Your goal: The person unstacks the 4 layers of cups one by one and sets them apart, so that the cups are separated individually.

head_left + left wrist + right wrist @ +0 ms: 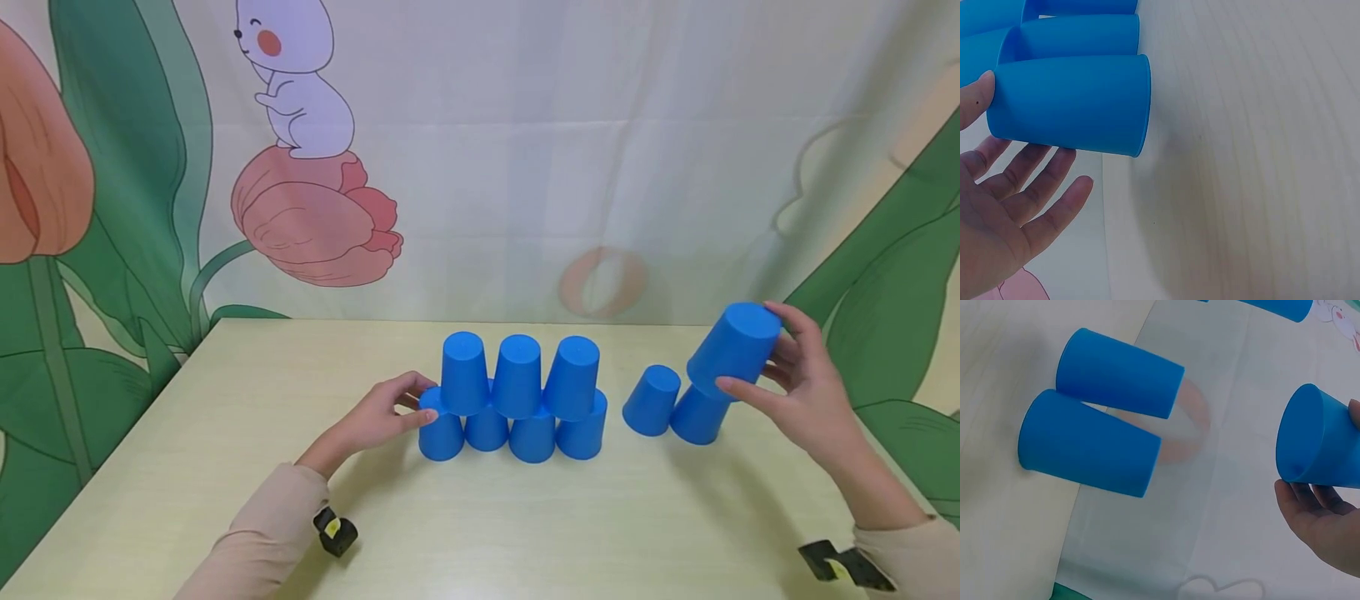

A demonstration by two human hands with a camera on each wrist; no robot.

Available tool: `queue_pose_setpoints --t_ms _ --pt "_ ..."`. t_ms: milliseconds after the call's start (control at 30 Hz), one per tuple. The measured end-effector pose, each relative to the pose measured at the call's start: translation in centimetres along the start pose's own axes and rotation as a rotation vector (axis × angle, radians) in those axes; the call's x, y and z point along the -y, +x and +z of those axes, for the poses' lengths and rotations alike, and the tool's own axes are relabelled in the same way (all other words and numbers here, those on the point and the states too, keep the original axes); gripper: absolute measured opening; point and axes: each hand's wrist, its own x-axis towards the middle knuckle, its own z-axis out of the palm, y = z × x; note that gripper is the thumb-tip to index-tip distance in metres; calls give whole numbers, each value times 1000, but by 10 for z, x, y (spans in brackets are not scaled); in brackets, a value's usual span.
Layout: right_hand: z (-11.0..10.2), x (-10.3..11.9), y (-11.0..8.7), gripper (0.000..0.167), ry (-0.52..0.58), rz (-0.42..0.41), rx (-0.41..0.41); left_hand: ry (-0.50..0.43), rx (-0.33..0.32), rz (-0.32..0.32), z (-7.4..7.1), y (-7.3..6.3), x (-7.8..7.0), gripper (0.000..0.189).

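Upside-down blue cups stand in two layers at mid-table: a bottom row of several and three cups on top, among them the top middle cup point(517, 379). My left hand point(386, 410) holds the leftmost bottom cup point(441, 439) between thumb and fingers; in the left wrist view, the thumb is at that cup's narrow end and fingertips touch its side. My right hand point(806, 387) grips another blue cup point(733, 350), raised and tilted, its open mouth showing in the right wrist view. Below it stand two more upside-down cups, a left one point(651, 402) and a right one point(699, 414).
The pale wooden table point(480, 533) ends at a printed curtain point(480, 208) with flowers and a white animal. A gap of bare table separates the stacked cups from the two at the right. Black wrist devices, such as the left one point(335, 532), sit at both sleeves.
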Motion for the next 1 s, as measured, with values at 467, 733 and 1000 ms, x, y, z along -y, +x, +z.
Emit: queue_pose_setpoints --t_ms 467,733,1000 --pt "-11 -15 0 87 -54 103 -8 -2 3 7 -1 0 1 40" --pt "-16 -32 3 87 -39 190 -3 -5 1 3 0 -1 0 40" --pt "-19 -48 5 86 -28 238 -8 -8 0 3 -1 0 1 41"
